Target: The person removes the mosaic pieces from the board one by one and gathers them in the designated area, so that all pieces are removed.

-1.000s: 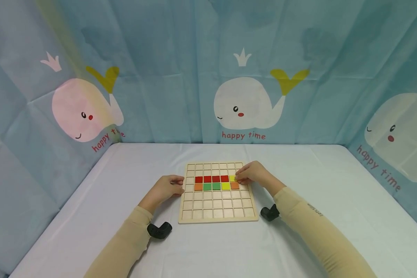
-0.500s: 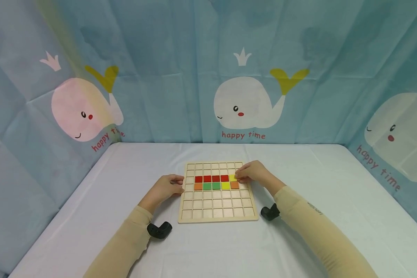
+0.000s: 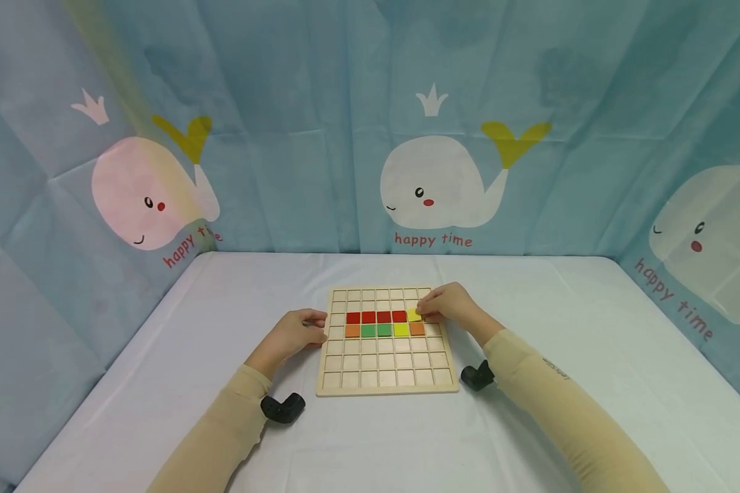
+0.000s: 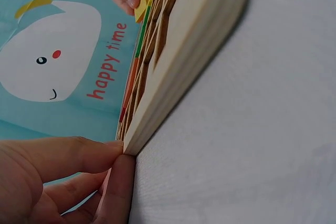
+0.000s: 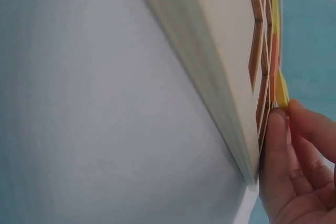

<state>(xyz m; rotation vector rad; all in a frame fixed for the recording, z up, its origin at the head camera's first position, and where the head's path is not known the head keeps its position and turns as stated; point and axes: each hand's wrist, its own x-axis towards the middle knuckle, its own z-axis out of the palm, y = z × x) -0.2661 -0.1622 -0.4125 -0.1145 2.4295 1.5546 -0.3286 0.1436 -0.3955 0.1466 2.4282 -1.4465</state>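
Note:
A square wooden grid board [image 3: 386, 376] lies on the table, with red tiles [image 3: 376, 318] in one row and orange, green and yellow tiles [image 3: 401, 330] in the row nearer me. At its left side, my left hand [image 3: 294, 335] holds the board's edge between thumb and fingers, as the left wrist view also shows. My right hand [image 3: 449, 305] reaches over the right side and pinches a yellow tile [image 5: 282, 90] between thumb and finger. In the left wrist view this yellow tile [image 4: 140, 9] stands tilted, partly raised from the board at the right end of the red row.
A white cloth [image 3: 530, 294] covers the table. Behind it hangs a blue curtain [image 3: 296, 192] printed with whales. Dark devices, one by the left wrist [image 3: 283, 409] and one by the right wrist [image 3: 477, 375], sit just beside the board's near corners.
The yellow tile in my right hand has tilted up slightly, and the right hand has risen a little. My left hand and the board stay in place.

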